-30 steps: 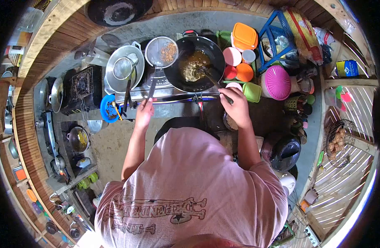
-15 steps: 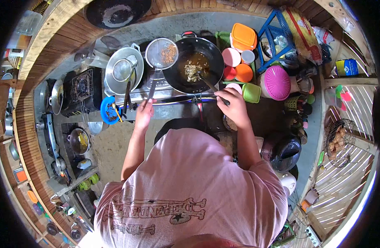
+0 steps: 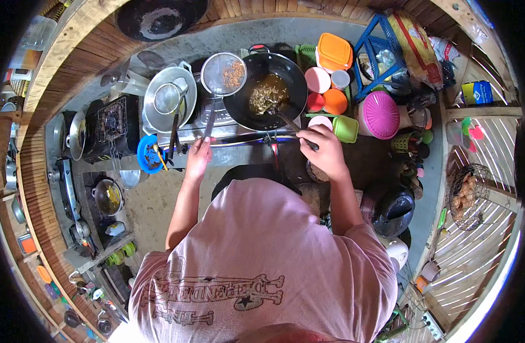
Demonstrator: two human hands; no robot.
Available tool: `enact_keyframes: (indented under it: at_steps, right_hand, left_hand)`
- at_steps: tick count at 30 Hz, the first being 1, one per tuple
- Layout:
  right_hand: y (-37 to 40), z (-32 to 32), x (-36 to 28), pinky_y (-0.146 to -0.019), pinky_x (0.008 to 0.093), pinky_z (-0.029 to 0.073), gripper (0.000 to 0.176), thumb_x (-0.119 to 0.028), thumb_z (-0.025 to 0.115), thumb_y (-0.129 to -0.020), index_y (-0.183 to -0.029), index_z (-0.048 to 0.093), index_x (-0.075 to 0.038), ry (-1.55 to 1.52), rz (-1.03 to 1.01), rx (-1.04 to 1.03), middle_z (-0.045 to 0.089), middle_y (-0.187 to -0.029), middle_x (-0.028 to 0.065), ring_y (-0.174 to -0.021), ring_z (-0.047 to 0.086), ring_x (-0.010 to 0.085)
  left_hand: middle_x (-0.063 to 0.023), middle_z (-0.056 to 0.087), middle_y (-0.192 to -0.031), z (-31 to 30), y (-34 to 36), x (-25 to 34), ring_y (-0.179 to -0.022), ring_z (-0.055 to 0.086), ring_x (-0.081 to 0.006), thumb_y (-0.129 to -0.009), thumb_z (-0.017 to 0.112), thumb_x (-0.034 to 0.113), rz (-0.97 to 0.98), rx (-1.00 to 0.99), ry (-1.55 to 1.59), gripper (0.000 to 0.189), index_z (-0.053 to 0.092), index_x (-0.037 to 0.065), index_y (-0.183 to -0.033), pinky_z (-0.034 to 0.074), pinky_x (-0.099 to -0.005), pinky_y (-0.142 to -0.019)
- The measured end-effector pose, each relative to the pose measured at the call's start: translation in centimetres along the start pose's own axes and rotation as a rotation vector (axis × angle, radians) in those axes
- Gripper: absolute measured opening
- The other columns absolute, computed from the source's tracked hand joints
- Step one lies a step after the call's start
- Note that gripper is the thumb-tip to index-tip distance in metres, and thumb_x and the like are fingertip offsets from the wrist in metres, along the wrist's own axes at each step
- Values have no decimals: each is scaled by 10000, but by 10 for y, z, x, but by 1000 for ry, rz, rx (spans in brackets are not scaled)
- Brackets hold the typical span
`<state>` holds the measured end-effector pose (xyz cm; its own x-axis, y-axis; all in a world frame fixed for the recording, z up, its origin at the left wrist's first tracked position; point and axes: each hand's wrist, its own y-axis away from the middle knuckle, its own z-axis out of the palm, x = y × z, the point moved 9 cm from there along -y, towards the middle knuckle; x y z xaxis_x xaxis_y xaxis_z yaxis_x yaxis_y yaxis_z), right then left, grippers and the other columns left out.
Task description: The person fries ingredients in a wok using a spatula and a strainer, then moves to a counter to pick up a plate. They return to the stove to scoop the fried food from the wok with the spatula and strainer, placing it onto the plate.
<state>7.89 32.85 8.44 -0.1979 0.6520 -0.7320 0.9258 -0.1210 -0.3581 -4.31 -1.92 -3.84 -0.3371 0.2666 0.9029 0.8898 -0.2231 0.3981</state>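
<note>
My left hand [image 3: 199, 157] is closed on the flat metal handle of a round mesh strainer [image 3: 218, 71], which holds browned bits and is level beside the wok. In my right hand [image 3: 324, 150] is the dark handle of a ladle [image 3: 287, 120]; its head rests among the frying pieces [image 3: 267, 98] in the black wok [image 3: 239, 106]. Brown oil lies around these pale, thin pieces. The wok sits on the stove [image 3: 219, 116], with part of it under the strainer.
Left of the strainer stands a metal basin [image 3: 151, 108] with another strainer [image 3: 167, 99]. A blue bowl [image 3: 143, 154] is below it. Lidded tubs, including a pink-lidded one [image 3: 381, 114], stand on the right. A black grill stove [image 3: 102, 140] is farther left.
The ladle head has shifted slightly left and down in the wok, and my right hand has moved a little down. The frying pieces are spread differently. My left hand and strainer are nearly unmoved.
</note>
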Motion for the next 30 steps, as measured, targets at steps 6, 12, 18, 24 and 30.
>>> enact_keyframes:
  at_steps: [6, 12, 18, 24, 30]
  right_hand:
    - [1, 10, 13, -687, 393, 508, 192, -47, 720, -741, -933, 720, -63, 22, 43, 12, 648, -831, 95, -779, 617, 294]
    - [5, -9, 11, -711, 388, 514, 199, -64, 716, -743, -942, 722, -69, 23, 59, 50, 648, -832, 98, -801, 626, 295]
    - [0, 2, 13, -695, 397, 512, 172, -69, 723, -731, -903, 731, -77, 107, 13, 31, 649, -842, 97, -790, 623, 291]
    - [3, -6, 8, -696, 395, 513, 192, -65, 717, -748, -939, 725, -79, 58, 19, -3, 652, -853, 94, -791, 620, 297]
    - [1, 3, 3, -691, 399, 514, 191, -64, 718, -751, -941, 721, -77, 99, 10, 36, 656, -846, 86, -793, 624, 294]
  left_hand:
    - [64, 377, -573, 2, -1, -4, -511, 340, -55, -1045, 479, 294, -11, -18, 18, 327, 639, 13, -1093, 289, -241, -495]
    - [62, 393, -579, 1, -3, -5, -518, 354, -53, -1045, 483, 295, -12, -14, 42, 328, 638, 8, -1086, 288, -244, -496]
    - [60, 419, -586, 3, -5, -5, -528, 369, -50, -1045, 494, 306, 0, -32, 53, 337, 646, 7, -1074, 289, -242, -502]
    - [67, 373, -578, 4, -7, -7, -502, 339, -56, -1046, 480, 292, 6, -27, 39, 316, 627, 16, -1093, 280, -245, -482]
    - [64, 391, -577, 3, -8, -13, -510, 349, -53, -1047, 486, 298, 2, -27, 37, 322, 644, 19, -1071, 282, -245, -487]
